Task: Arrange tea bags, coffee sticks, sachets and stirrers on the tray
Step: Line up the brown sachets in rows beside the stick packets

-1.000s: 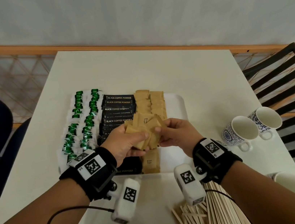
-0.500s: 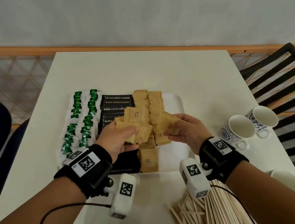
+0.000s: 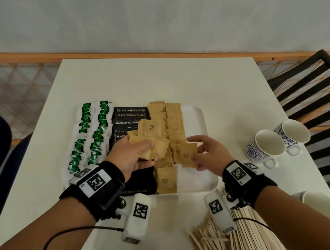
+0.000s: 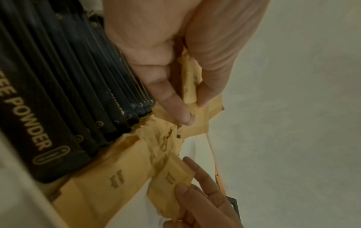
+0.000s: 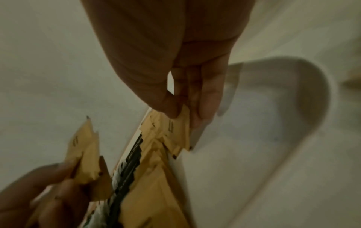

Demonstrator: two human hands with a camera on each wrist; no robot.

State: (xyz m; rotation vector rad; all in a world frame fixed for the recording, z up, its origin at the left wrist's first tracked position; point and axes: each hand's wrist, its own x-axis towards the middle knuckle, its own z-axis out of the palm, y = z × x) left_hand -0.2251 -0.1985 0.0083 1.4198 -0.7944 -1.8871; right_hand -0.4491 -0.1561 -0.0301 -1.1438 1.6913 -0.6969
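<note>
1. Tea bags (image 3: 90,139), green-and-white, lie in two columns along the tray's left side.
2. Black coffee sticks (image 3: 130,116) sit in a stack just right of the tea bags; the print reads "BLACK COFFEE POWDER".
3. Left hand (image 3: 131,158) hovers over the coffee sticks, fingers and thumb curled round a fanned bunch of brown sugar packets (image 3: 150,135).
4. Two columns of brown sachets (image 3: 173,123) lie on the tray beside the coffee sticks; the right column stops short of the near end.
5. Right hand (image 3: 208,152) pinches one brown packet (image 3: 187,154) between thumb and fingers, low over the near end of the right column. Contact with the row below: cannot tell.
6. White tray (image 3: 198,120) has bare floor along its right side.
7. Wooden stirrers (image 3: 245,238) lie in a loose pile on the table, near the tray's front edge.
8. Cups (image 3: 268,145) stand on the table right of the tray.
</note>
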